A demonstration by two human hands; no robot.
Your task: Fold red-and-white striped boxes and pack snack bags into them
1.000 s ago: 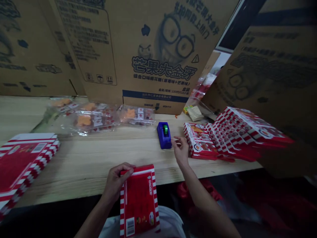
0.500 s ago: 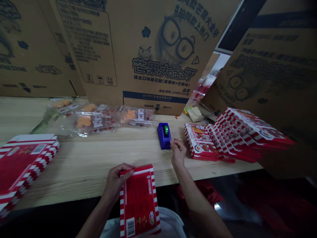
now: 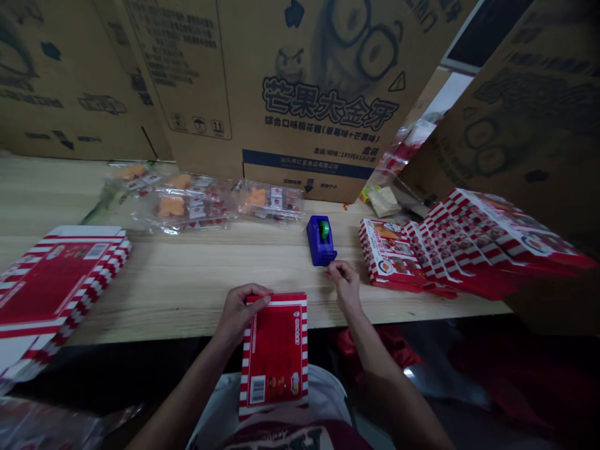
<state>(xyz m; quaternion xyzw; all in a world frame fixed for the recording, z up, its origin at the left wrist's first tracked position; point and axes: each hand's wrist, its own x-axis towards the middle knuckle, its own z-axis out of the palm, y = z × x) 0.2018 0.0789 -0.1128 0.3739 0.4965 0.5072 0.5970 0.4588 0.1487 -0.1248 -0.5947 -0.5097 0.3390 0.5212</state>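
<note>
A red box with white stripes (image 3: 275, 350) leans from my lap against the front edge of the wooden table (image 3: 197, 281). My left hand (image 3: 240, 310) grips the box's top left corner, thumb over the top edge. Just in front of a small blue tape dispenser (image 3: 321, 240) with a green roll, my right hand (image 3: 344, 281) is pinched closed. What the fingertips hold is too small to make out.
Several filled red-striped boxes (image 3: 450, 250) lie fanned out on the right. A stack of flat box blanks (image 3: 56, 281) sits at the left. Clear packets with orange pieces (image 3: 197, 203) line the back, before large printed cartons (image 3: 300, 94).
My right hand drew back from the dispenser's near end toward me, fingers pinched. The left hand kept its hold on the box. The camera tilted down a little.
</note>
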